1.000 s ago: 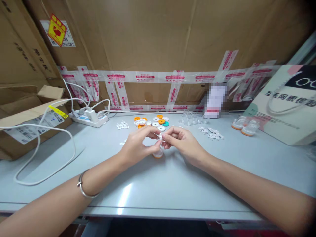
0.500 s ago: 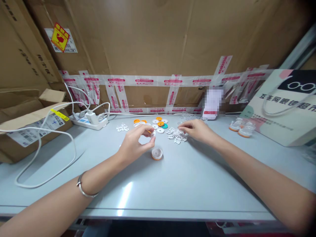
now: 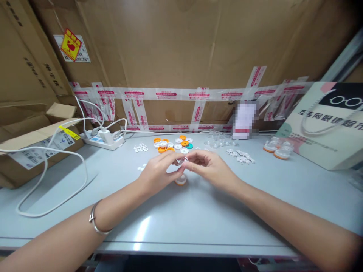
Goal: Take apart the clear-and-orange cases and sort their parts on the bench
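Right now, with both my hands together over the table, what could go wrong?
The small white part, held between the left hand and right hand, could slip and drop. Either hand might knock the round orange-based container, just below them in view. The loose white pieces to the right could scatter if brushed.

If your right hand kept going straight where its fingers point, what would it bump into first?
Probably the small white piece at the tips of the right hand, then the left hand just past it. They're bunched so closely that exact depth is hard to tell.
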`<state>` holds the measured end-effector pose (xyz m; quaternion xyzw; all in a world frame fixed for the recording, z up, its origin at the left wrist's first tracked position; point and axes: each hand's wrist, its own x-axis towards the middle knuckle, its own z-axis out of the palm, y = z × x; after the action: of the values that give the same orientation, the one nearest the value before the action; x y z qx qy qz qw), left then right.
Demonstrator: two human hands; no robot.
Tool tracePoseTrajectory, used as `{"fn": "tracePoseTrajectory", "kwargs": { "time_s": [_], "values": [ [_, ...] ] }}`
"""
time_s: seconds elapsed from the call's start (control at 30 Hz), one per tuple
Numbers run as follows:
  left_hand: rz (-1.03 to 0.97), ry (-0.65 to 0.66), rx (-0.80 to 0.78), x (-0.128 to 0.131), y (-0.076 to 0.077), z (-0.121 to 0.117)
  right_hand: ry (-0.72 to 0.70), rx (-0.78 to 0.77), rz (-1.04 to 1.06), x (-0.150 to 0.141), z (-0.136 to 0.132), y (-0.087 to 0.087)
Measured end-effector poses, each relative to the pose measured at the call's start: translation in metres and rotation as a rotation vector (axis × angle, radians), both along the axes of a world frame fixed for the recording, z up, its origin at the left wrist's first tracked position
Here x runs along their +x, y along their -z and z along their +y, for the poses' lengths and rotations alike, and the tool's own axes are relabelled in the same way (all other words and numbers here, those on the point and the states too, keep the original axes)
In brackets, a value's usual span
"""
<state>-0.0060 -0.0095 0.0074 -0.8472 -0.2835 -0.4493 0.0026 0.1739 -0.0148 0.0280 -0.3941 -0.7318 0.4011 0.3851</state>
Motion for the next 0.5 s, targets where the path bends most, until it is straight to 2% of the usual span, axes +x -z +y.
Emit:
{"fn": "tracePoseTrajectory", "kwargs": {
  "time_s": [0.1, 0.17, 0.27, 0.37, 0.43, 0.5],
  "values": [
    [0.030, 0.021, 0.011, 0.002, 0.003, -0.002, -0.022, -0.030, 0.050, -0.009, -0.008, 0.003],
    [0.032, 0.018, -0.007, 0.002, 0.003, -0.003, 0.004, -0.042, 0.002, -0.003, -0.002, -0.002],
    [0.055, -0.003, -0.086, 0.001, -0.001, -0.002, 0.095, -0.050, -0.172, 0.029, 0.019, -0.020],
    [0.156, 0.009, -0.258, -0.003, -0.007, -0.002, 0.248, -0.047, -0.362, 0.073, 0.039, -0.040],
    [0.227, 0.029, -0.387, -0.006, -0.010, -0.001, 0.357, 0.009, -0.432, 0.098, 0.044, -0.046],
    [0.281, 0.050, -0.493, -0.009, -0.011, 0.000, 0.437, 0.064, -0.481, 0.113, 0.042, -0.045]
  ]
}}
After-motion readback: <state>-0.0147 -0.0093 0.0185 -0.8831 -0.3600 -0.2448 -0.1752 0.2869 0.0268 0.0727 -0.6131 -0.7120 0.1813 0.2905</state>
